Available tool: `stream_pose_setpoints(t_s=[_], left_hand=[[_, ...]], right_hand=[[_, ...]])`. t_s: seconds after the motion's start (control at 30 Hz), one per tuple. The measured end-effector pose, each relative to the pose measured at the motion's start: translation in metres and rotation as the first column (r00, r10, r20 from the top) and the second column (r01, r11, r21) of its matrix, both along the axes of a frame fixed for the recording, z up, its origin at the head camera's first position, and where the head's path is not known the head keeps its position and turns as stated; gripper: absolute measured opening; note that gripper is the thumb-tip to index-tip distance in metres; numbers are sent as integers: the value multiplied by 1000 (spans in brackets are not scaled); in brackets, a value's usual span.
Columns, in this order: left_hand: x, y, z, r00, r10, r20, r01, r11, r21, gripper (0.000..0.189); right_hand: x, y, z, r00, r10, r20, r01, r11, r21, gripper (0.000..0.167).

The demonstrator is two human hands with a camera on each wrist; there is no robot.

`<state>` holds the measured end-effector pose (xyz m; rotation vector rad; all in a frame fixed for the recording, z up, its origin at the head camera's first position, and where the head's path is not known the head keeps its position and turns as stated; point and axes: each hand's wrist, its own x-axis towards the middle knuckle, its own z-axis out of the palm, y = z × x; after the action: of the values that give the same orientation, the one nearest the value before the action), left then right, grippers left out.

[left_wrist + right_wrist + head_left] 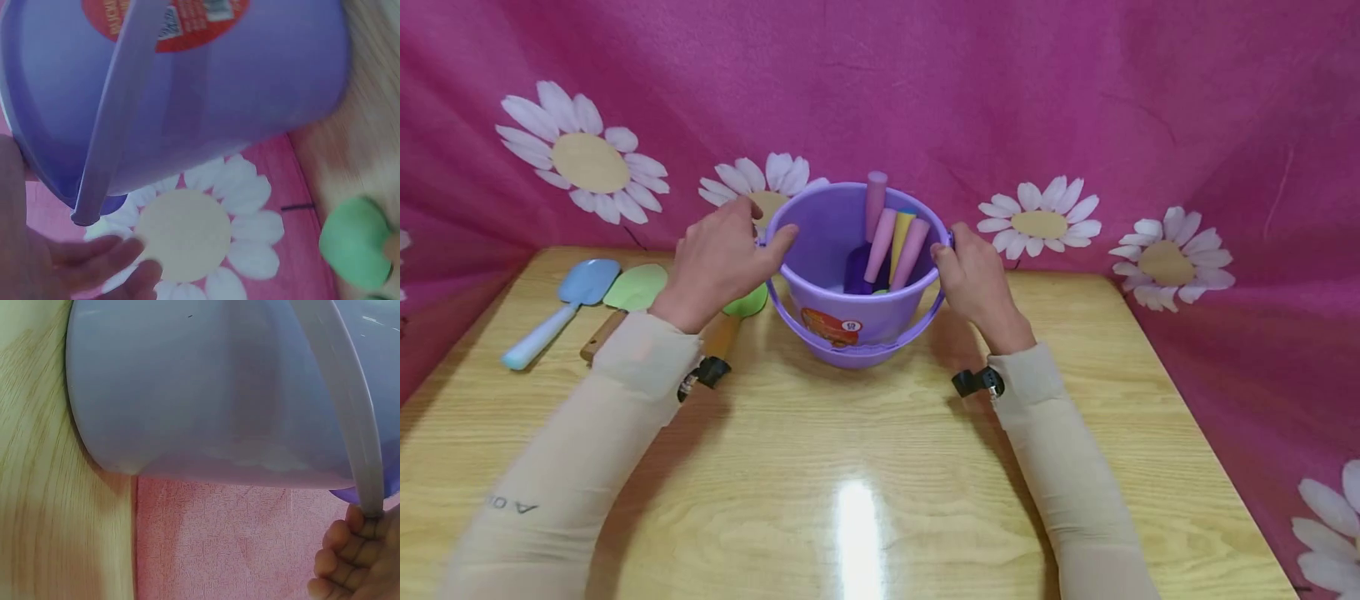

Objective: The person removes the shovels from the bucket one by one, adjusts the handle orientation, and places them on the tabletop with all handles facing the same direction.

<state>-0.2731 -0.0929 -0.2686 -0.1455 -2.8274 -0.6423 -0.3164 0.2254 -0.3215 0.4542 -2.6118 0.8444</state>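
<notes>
A purple bucket [857,321] stands on the table, its handle hanging down in front. Several tools stick up from inside it, with pink handles [881,246] and a yellow handle [901,242]. At the left side of the rim is my left hand [722,258], its thumb at the rim. In the left wrist view the other fingers [106,262] are loosely spread, apart from the bucket wall. My right hand [981,283] grips the right side of the rim, thumb over the edge. Its fingers [340,550] curl beneath the handle's end in the right wrist view.
Left on the wooden table [820,450] lie a blue toy shovel [587,282], a light green one [637,287] with a brown handle, and a green one [748,302] with an orange handle, partly behind my left arm. A pink flowered cloth [910,83] hangs behind.
</notes>
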Motion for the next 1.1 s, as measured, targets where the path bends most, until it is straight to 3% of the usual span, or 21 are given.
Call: stream_pose_setpoints(t_s=[0.1,0.3,0.57,0.7,0.8,0.9,1.0,1.1], left_hand=[[-3,0,-6,998,-43,46,41,998,42,60],[-3,-2,3,985,-106,135,104,994,26,43],[-5,2,11,971,-126,203,132,991,-15,52],[-6,2,10,963,-140,231,146,989,-10,40],[-8,0,4,974,-155,164,157,988,-3,35],[-13,-2,-4,984,-173,33,173,985,-2,35],[-17,-5,-13,981,-178,-82,179,984,1,30],[-20,-6,-20,977,-173,-123,177,984,21,26]], right_hand=[[2,0,-5,1000,5,-10,-5,1000,-6,45],[1,-3,-3,1000,-2,1,2,1000,-8,42],[3,-2,-3,1000,-16,-6,16,1000,4,40],[4,0,-5,1000,-25,14,25,1000,10,42],[4,2,-7,1000,-23,4,23,1000,15,44],[3,3,-6,999,-26,-22,26,1000,16,44],[2,3,-6,999,-28,-24,28,999,17,43],[1,2,-5,1000,-24,-11,24,1000,20,43]])
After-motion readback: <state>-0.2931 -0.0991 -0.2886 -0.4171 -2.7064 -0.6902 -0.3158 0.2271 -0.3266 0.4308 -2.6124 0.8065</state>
